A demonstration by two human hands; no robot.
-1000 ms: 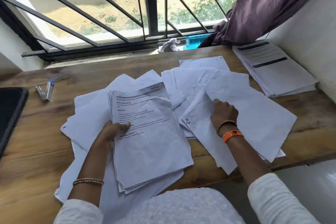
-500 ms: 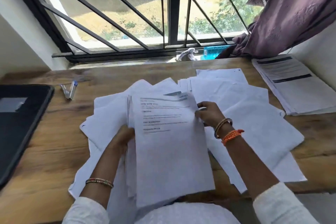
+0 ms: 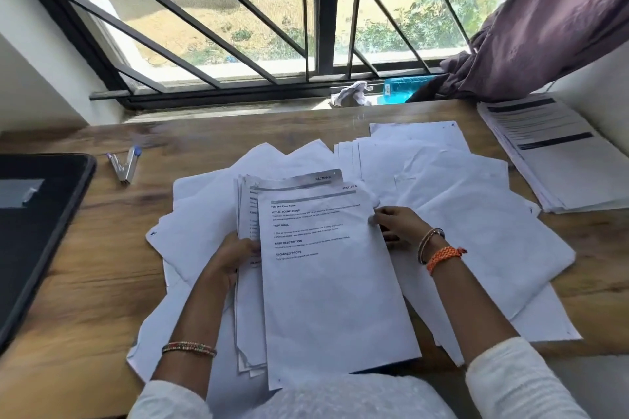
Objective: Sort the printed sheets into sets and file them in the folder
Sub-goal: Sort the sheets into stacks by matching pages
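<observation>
Nearest, overhanging the desk (image 3: 85, 282) front edge: printed sheets (image 3: 333, 282), left hand (image 3: 235, 257) gripping their left margin, thumb on top; right hand (image 3: 396, 226) pinching the top sheet's right edge; beneath and beyond, loose blank pages (image 3: 476, 214) fanned wide; bare wood left, toward dark folder (image 3: 37, 228) and stapler (image 3: 124, 165); far right, neat stack (image 3: 558, 160) against the wall.

White sleeves (image 3: 510, 381); beaded bangle (image 3: 189, 349) left; orange thread band (image 3: 444, 257) right.
</observation>
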